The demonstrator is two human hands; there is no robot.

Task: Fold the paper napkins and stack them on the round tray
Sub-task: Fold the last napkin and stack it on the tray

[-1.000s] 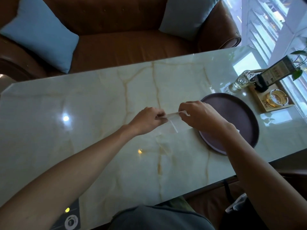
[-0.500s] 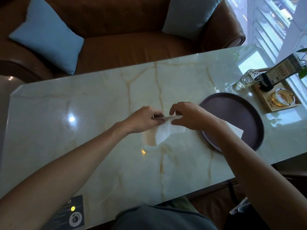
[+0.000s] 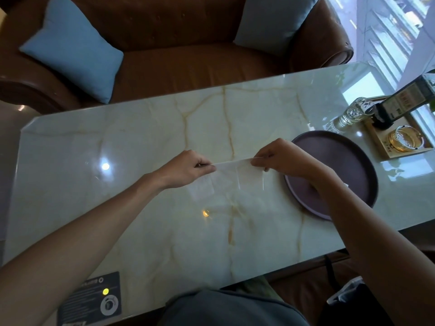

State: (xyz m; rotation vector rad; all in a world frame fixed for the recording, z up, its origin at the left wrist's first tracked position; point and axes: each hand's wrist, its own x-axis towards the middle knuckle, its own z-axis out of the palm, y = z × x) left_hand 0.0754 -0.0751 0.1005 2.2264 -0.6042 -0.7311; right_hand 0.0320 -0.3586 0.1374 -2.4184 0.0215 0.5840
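I see a thin white paper napkin [image 3: 237, 171] stretched out flat between two hands, just above the middle of a pale marble worktop [image 3: 141, 220]. The left hand [image 3: 188, 169] pinches the napkin's top corner on its 9 o'clock side, fingers curled round the edge. The right hand [image 3: 282, 160] pinches the opposite top corner on the 3 o'clock side. The sheet hangs down from that taut top edge toward me, and the marble veins show through it.

At 3 o'clock from the napkin, just beside the right hand, a round tray [image 3: 341, 156], dark purple, lies flat on the worktop; my right forearm crosses over its near side. A small white scrap shows on the tray beside that forearm; I cannot tell what it is.

Farther out at 2 o'clock, a small wooden tray [image 3: 386, 151] carries a dark bottle [image 3: 404, 100] and a glass dish [image 3: 404, 138], with a clear bottle [image 3: 355, 111] beside it. At 12 o'clock beyond the worktop stands a brown leather sofa [image 3: 188, 64] with a blue cushion [image 3: 75, 48].
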